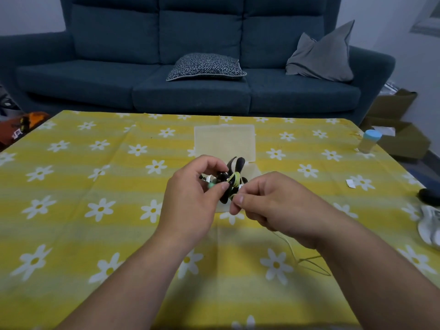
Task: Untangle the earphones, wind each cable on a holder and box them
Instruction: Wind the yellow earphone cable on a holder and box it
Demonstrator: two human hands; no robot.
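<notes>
My left hand [190, 201] grips a black cable holder [234, 169] above the middle of the table, with yellow-green earphone cable [234, 178] wrapped around its centre. A small green earbud shows by my left thumb. My right hand [269, 206] pinches the same cable right beside the holder. The loose end of the cable [309, 260] trails down under my right wrist onto the cloth. Behind the hands lies an open translucent plastic box [225, 141], its lid flat on the table.
A yellow flowered cloth [95, 234] covers the table. A blue-capped bottle [369, 141] stands at the far right edge. A black object [429, 196] and a white one [431, 225] lie at the right. A blue sofa [190, 91] stands behind.
</notes>
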